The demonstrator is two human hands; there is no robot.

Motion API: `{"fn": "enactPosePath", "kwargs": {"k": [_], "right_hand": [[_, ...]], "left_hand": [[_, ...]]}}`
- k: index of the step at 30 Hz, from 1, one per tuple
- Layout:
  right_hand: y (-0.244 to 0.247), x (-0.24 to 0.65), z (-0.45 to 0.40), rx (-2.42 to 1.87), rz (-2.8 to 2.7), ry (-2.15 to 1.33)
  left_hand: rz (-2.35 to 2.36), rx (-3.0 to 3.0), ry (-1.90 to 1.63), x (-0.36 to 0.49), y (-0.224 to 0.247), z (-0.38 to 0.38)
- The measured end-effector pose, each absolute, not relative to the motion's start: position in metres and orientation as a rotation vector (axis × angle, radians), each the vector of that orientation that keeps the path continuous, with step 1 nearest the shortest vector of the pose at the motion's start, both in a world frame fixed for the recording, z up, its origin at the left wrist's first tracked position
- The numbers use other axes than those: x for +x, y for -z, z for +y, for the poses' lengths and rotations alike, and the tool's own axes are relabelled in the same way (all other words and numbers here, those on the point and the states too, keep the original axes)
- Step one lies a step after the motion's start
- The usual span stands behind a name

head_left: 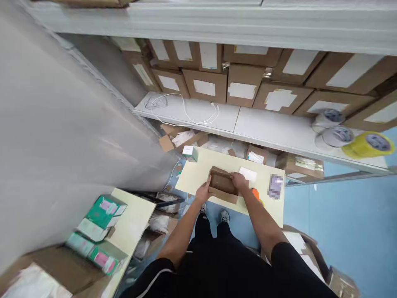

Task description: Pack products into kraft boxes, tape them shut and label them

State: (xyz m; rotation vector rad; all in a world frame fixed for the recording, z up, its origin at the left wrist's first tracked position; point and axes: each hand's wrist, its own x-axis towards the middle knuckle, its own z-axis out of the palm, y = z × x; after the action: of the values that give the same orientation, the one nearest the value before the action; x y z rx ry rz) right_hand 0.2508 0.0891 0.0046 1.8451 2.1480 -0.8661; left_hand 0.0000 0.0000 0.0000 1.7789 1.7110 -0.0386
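Observation:
A small brown cardboard box (223, 195) lies on the cream tabletop (201, 155), its top open and flaps spread. My left hand (204, 191) grips its left side, the fingers at the left wall. On the right, my right hand (237, 181) holds the box's upper right edge, with the fingertips bent over the rim. The inside of the box shows as bare brown card. Beyond my right hand lies a white paper sheet (248, 174). An orange object (255, 193), partly hidden by my right forearm, sits beside it.
A small green-and-white box (190, 153) stands at the table's left corner. Behind is a white shelf (263, 126) with a white cable (186, 111), labelled cartons (245, 85) and tape rolls (369, 145). Green packages (105, 211) lie on a side table at left.

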Motion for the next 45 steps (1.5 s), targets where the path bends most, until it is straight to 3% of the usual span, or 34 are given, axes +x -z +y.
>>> {"fn": "enactPosePath", "kwargs": {"k": [9,18,26,33,40,45], "right_hand": [[-0.019,0.238,0.071,1.537,2.523,0.92],[-0.066,0.114,0.029,1.174,2.782,0.961],[-0.087,-0.04,-0.084,0.713,2.905,0.906],[-0.086,-0.172,-0.199,0.339,3.043,0.993],[-0.088,-0.28,-0.308,0.14,3.113,1.119],[-0.097,-0.345,-0.35,0.06,3.081,1.019]], "left_hand": [[1.975,1.878,-0.214,0.006,-0.015,-0.107],[2.358,1.542,-0.569,-0.052,-0.045,-0.205],[2.608,1.224,-0.764,-0.127,-0.05,-0.363],[2.688,0.863,-0.73,-0.169,-0.054,-0.496],[2.725,0.644,-0.763,-0.22,-0.062,-0.583],[2.771,0.44,-0.776,-0.246,-0.062,-0.62]]}}
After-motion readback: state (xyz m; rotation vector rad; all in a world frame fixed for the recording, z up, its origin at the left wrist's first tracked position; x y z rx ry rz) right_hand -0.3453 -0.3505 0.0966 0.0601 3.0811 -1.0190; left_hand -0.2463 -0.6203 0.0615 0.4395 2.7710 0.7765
